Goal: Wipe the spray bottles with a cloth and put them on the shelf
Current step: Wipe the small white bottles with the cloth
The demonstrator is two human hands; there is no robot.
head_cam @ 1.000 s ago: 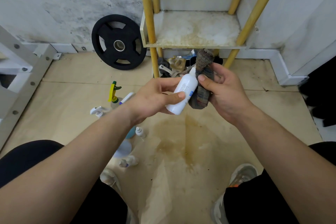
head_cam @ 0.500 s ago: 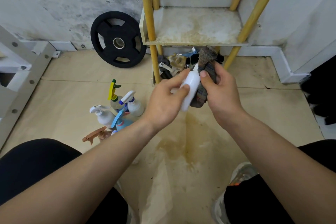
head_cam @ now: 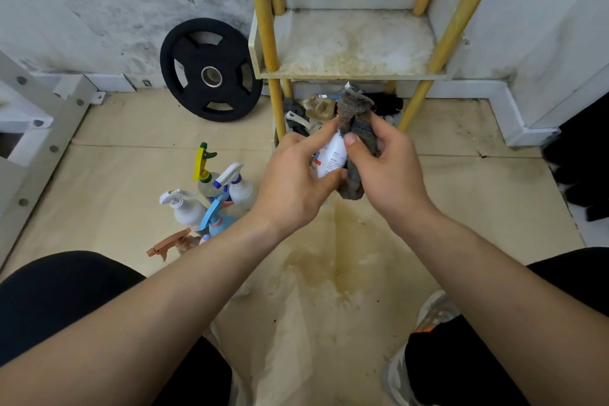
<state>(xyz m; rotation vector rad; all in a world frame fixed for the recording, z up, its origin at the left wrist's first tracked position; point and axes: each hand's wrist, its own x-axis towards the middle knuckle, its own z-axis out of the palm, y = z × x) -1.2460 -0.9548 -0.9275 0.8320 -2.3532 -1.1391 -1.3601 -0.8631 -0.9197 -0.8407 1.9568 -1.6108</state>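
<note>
My left hand [head_cam: 296, 181] grips a small white bottle [head_cam: 333, 155] with a printed label, held in front of me above the floor. My right hand [head_cam: 385, 168] holds a grey-brown cloth [head_cam: 354, 119] wrapped against the bottle's right side, thumb pressing on the bottle. The bottle's top is hidden by the cloth. Several spray bottles stand in a cluster on the floor at the left: one with a yellow-green trigger [head_cam: 203, 161], a white one [head_cam: 184, 206], a white one with blue collar [head_cam: 239, 186], a blue one [head_cam: 217, 221] and a brown trigger [head_cam: 171, 242]. The stained shelf board [head_cam: 352, 43] lies ahead.
The shelf has yellow posts [head_cam: 263, 10]. Odd items are heaped under it [head_cam: 313, 109]. A black weight plate [head_cam: 211, 71] leans on the wall at the left. A white perforated metal frame [head_cam: 36, 128] stands far left. My knees and shoes [head_cam: 431, 316] are at the bottom.
My hands have lifted the bottle and cloth a little forward toward the shelf. The bottle has turned more upright in my left hand, and the cloth now covers its upper part.
</note>
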